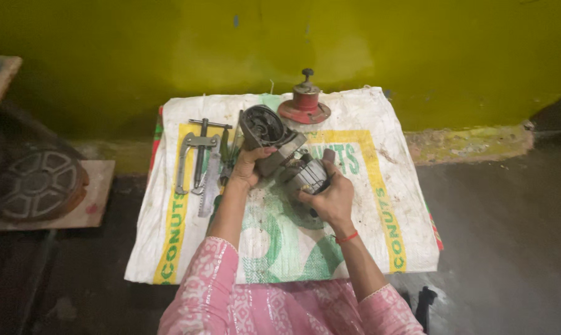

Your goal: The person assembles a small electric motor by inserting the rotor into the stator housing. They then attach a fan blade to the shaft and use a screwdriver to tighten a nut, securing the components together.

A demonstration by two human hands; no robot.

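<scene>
A white woven sack (pixel 379 205) lies spread on the dark floor against a yellow-green wall. Above the middle of the sack, the left hand (pixel 248 169) grips the dark round end housing of a grey motor assembly (pixel 286 152), while the right hand (pixel 329 197) clasps its ribbed metal body. On the sack's left part lie a two-jaw puller (pixel 196 152) and a flat file (pixel 209 186). At the sack's far edge stands a red round-based tool (pixel 304 102).

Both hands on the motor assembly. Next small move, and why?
Probably ease the dark end housing off the grey motor body: the left hand grips the housing, the right hand braces the body, and the two parts sit angled apart.
</scene>
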